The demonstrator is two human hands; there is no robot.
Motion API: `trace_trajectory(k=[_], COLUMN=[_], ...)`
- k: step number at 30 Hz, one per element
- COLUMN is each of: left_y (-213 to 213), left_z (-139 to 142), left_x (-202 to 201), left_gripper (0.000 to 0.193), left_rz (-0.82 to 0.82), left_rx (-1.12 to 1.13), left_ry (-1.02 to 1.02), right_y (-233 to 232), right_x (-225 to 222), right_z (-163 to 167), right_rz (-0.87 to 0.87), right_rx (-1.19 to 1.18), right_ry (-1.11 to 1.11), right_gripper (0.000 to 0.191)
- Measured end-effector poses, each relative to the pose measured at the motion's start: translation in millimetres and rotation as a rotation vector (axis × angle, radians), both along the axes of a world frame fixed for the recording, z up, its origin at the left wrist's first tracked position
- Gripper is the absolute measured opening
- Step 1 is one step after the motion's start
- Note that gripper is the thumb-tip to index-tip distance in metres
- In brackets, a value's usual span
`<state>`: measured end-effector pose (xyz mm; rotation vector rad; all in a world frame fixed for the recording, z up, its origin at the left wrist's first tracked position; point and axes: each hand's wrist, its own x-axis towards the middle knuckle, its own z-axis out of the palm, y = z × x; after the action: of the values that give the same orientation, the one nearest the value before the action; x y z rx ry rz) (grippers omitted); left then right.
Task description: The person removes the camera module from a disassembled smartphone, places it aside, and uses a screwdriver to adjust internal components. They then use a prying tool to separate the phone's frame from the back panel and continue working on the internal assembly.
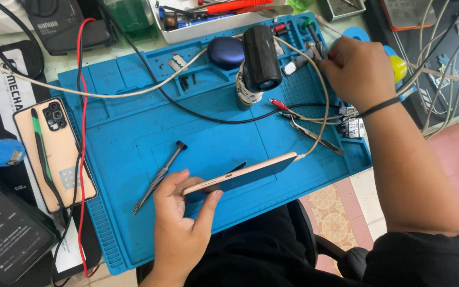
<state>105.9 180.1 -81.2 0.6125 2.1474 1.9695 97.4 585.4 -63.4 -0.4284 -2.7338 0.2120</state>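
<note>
- Our left hand is clamped on one end of a phone, thumb on top and fingers beneath. The phone sits tilted on its long edge, low over the blue mat, its far end near a beige cable.
- Our right hand is at the mat's far right corner, fingers curled together around small tools in the slots there. We cannot tell which tool it has, if any.
- A black band rings the right wrist.
- Tweezers lie on the mat just beside the left thumb; a second pair lies right of the phone, near red clips.
- A black scope stands mid-mat, leaning out over the work area.
- Another phone, back up, lies off the mat's left edge, with a red wire running past it.
- Risk: the phone is gripped at one end only. We judge it could twist or slip and land edge-first on the mat.
- Risk: the cable at the phone's far end could snag if the phone is lifted or turned, tugging on whatever it joins.
- Risk: the right forearm crosses loose cables and clips. Drawing it back could drag them, or knock the scope.
- Risk: the tweezers beside the left hand could be swept off the bench.
</note>
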Motion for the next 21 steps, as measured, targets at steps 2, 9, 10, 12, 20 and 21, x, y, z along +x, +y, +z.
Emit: trace_trajectory(k=[2, 9, 10, 12, 20, 21], left_y=[-0.2, -0.2, -0.2, -0.2, 0.7, 0.2], left_z=[-0.2, 2.2, 2.6, 3.2, 3.4, 3.3], left_x=[0.0, 0.1, 0.0, 0.2, -0.4, -0.4], left_gripper=[0.061, 0.060, 0.060, 0.060, 0.061, 0.061], left_rz=[0.001, -0.017, -0.022, -0.013, -0.007, -0.009], left_rx=[0.002, 0.000, -0.005, 0.000, -0.016, -0.017], left_ry=[0.006, 0.007, 0.012, 0.004, 0.039, 0.040], right_y=[2.6, 4.8, 4.2, 3.5, 13.0, 13.9], right_x=[-3.9, -8.6, -7.8, -6.6, -15.7, -16.0], right_z=[-2.2, -5.4, -5.8, -6.7, -11.8, -12.5], right_rz=[-0.002, 0.030, 0.026, 0.063, 0.054, 0.042], right_rx=[-0.010, 0.031, 0.033, 0.014, 0.012, 0.004], right_ry=[-0.003, 0.030, 0.036, 0.074, 0.090, 0.084], right_gripper=[0.022, 0.021, 0.020, 0.016, 0.015, 0.015])
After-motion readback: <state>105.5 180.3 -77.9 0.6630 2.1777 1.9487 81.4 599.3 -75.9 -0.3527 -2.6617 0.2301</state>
